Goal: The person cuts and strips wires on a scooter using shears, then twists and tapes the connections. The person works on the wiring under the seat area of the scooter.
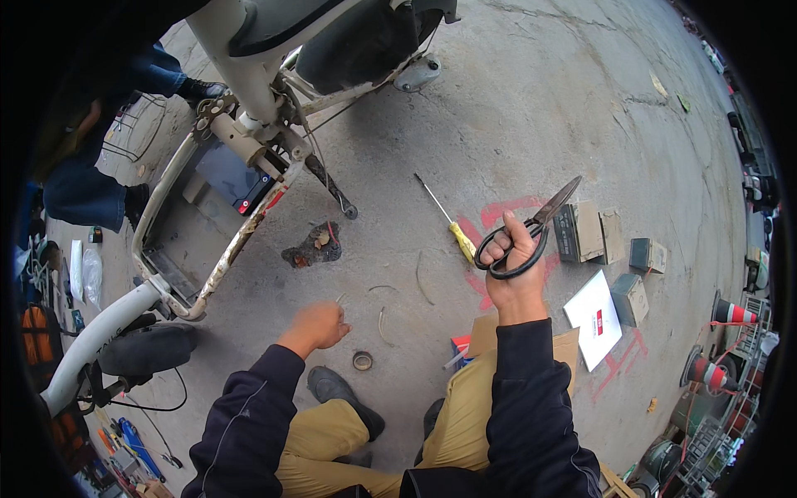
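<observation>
My right hand (515,267) grips a pair of scissors (550,208) by its black handles, the blades pointing up and to the right. Over the concrete ground, my left hand (319,325) is curled, with a short pale strip (340,297) by its knuckles; whether the fingers hold it, I cannot tell. Cut-looking pieces of thin strip (383,327) lie to the right of that hand. A roll of tape (362,360) rests near my shoe. A screwdriver with a yellow handle (462,241) lies left of the scissors. At the upper left stands a white electric bicycle frame (215,274) holding a dark battery (231,177).
Several used batteries (579,231) and a white box (596,320) are at the right. Cardboard (484,334) lies by my knee. Another person's jeans-clad leg (84,196) is beyond the frame. Striped traffic cones (710,368) stand far right; tools (138,447) lie lower left.
</observation>
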### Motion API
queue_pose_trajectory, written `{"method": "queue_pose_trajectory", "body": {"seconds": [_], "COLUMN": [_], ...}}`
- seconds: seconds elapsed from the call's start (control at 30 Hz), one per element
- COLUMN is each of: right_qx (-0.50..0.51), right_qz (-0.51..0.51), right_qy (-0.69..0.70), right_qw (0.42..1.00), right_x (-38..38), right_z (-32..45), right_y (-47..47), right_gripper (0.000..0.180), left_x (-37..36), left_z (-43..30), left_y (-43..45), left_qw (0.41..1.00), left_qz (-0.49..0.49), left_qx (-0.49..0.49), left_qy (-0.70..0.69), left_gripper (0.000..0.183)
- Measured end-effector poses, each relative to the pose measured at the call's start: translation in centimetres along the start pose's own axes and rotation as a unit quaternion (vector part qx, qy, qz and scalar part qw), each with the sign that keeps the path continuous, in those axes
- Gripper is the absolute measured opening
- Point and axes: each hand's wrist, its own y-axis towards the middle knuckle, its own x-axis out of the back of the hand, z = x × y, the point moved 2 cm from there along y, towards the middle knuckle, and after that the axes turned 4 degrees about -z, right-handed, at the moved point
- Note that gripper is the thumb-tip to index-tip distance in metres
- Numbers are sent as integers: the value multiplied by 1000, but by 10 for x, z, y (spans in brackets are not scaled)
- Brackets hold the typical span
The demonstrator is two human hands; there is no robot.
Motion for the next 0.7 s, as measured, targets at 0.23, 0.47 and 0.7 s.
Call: {"method": "queue_pose_trajectory", "body": {"seconds": [0.23, 0.47, 0.7], "right_qx": [87, 122, 156], "right_qz": [20, -28, -11], "right_qy": [-135, -261, -299], "right_qw": [987, 957, 942], "right_x": [13, 32, 33], "right_z": [12, 32, 31], "right_y": [-19, 13, 29], "right_gripper": [31, 27, 28], "left_x": [-18, -24, -33], "left_z": [0, -9, 25], "left_y": [70, 105, 103], "left_qw": [998, 980, 987], "left_qz": [-55, -180, -156], "left_qx": [14, -13, 36], "left_qy": [31, -81, -33], "left_gripper": [20, 15, 15]}}
